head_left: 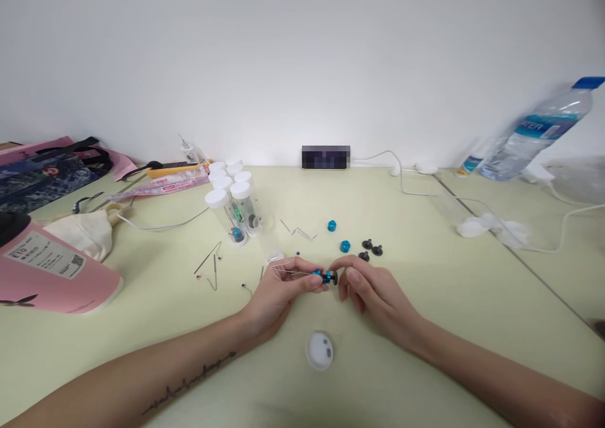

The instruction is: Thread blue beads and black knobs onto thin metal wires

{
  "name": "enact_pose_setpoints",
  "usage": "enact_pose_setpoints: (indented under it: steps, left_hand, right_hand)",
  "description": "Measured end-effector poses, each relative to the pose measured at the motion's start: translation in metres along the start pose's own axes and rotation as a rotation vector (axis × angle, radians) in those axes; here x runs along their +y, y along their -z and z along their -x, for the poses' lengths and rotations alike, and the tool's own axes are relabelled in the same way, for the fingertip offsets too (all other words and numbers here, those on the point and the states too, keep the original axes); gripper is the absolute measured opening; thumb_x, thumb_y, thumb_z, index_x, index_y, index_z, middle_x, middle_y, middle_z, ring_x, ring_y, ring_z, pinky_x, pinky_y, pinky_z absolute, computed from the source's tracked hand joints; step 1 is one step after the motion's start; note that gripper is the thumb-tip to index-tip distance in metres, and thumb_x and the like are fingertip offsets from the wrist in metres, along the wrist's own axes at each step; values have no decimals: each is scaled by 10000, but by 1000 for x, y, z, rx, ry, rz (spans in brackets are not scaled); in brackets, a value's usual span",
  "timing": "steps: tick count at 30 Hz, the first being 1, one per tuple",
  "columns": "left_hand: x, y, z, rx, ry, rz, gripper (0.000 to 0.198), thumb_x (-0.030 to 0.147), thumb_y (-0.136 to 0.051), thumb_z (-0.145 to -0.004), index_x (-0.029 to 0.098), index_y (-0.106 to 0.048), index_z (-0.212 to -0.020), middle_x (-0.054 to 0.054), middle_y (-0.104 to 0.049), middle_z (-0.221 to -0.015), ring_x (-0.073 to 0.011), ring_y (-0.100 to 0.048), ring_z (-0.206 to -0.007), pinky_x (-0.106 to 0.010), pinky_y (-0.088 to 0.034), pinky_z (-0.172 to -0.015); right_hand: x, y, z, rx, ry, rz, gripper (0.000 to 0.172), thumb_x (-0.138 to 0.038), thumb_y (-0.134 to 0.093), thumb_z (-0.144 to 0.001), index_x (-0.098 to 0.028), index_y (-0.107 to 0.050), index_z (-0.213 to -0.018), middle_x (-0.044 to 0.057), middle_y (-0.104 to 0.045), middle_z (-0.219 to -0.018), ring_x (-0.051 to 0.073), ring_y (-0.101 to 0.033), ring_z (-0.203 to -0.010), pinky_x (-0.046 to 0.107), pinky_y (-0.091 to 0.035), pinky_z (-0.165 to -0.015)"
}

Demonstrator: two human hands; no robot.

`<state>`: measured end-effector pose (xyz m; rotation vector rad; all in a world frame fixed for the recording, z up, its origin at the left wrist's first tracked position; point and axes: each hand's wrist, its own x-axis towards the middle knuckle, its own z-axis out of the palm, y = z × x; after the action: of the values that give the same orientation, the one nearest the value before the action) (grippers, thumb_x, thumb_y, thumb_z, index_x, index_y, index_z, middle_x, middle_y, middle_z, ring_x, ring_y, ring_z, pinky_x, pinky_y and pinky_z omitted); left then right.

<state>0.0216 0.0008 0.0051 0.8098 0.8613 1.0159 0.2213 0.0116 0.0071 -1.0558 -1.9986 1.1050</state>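
My left hand (288,288) pinches a small blue metal fitting (317,274) between thumb and fingers. Thin bent wire (288,268) runs from it across that hand. At the fitting's right end sits a black thumbscrew-like part with a round head (335,278). My right hand (373,286) is beside that head, index finger curved over it and thumb apart; whether a fingertip touches it I cannot tell. Two loose blue fittings (345,246) and three black round-headed parts (377,250) lie just beyond. Nearer me is a white cap (320,351) holding small dark grey bits.
Several clear tubes with white lids (241,191) stand left of centre. Bent metal wires (215,270) lie around them. A pink cup (57,267) is at left, a water bottle (534,135) at right. A phone-like device (326,157) leans on the wall, with a white cable (401,179).
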Motion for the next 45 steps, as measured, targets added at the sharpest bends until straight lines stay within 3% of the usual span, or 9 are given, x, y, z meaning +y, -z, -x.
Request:
enact_pose_setpoints:
  steps: [6, 11, 16, 22, 27, 32, 38, 43, 45]
  left_hand:
    - [1, -1, 1, 2, 15, 8, 193, 205, -776, -686, 132, -688, -842, -63, -726, -818, -144, -663, -768, -259, -500, -775]
    - [0, 0, 1, 4, 11, 28, 186, 208, -775, -687, 135, -689, -836, -65, -725, -823, -144, -659, -759, -263, -498, -764]
    - [0, 0, 0, 1, 11, 26, 183, 200, -772, -690, 130, -685, -835, -65, -722, -815, -139, -656, -759, -255, -492, -761]
    - [1, -1, 1, 1, 8, 26, 185, 205, -773, -690, 131, -685, -835, -62, -719, -805, -139, -650, -752, -257, -489, -756]
    - [1, -1, 1, 10, 19, 24, 196, 213, -782, -676, 132, -687, -827, -64, -719, -799, -146, -651, -755, -265, -490, -761]
    - [2, -2, 1, 17, 17, 18, 200, 226, -785, -671, 137, -691, -823, -62, -719, -795, -154, -654, -749, -280, -491, -763]
    - [2, -2, 1, 20, 10, 26, 218, 229, -797, -654, 134, -689, -816, -64, -720, -800, -155, -656, -751, -279, -491, -764]
    - [1, -1, 1, -1, -1, 22, 187, 212, -775, -686, 134, -686, -831, -58, -717, -790, -136, -644, -739, -262, -486, -753]
    - [1, -1, 1, 1, -3, 23, 190, 208, -777, -683, 133, -684, -831, -58, -716, -784, -137, -644, -737, -264, -485, -753]
  right_hand:
    - [0, -1, 0, -5, 3, 46, 449, -455, -242, -1000, -188, -572, -856, -5, -588, -656, 114, -467, -508, 248, -384, -575]
    - [-1, -1, 0, 18, -2, -13, 384, -465, -257, -995, -202, -534, -1027, -18, -585, -664, 117, -467, -494, 241, -384, -543]
    - [0, -1, 1, 8, 3, 28, 439, -448, -241, -1002, -186, -551, -836, -3, -591, -671, 106, -459, -499, 242, -383, -553]
    - [0, -1, 0, 15, 7, -2, 364, -441, -262, -1001, -206, -537, -1041, -18, -590, -687, 106, -466, -498, 233, -381, -529]
    - [2, -1, 0, 9, 1, 36, 436, -446, -249, -1001, -186, -562, -844, -2, -598, -672, 106, -464, -499, 242, -392, -557]
    - [-1, -1, 0, 14, 6, 8, 370, -450, -263, -998, -210, -538, -1061, -17, -595, -691, 108, -466, -492, 232, -386, -528]
    - [2, -2, 0, 9, -3, 46, 452, -460, -243, -997, -187, -560, -829, 2, -600, -671, 111, -468, -498, 244, -394, -557]
    - [-2, -1, 0, 24, 3, 2, 376, -461, -262, -996, -209, -530, -1073, -17, -595, -666, 119, -479, -507, 243, -399, -564]
    - [-2, -1, 0, 21, 13, 9, 390, -471, -265, -992, -204, -545, -1044, -16, -592, -665, 117, -477, -501, 242, -395, -562]
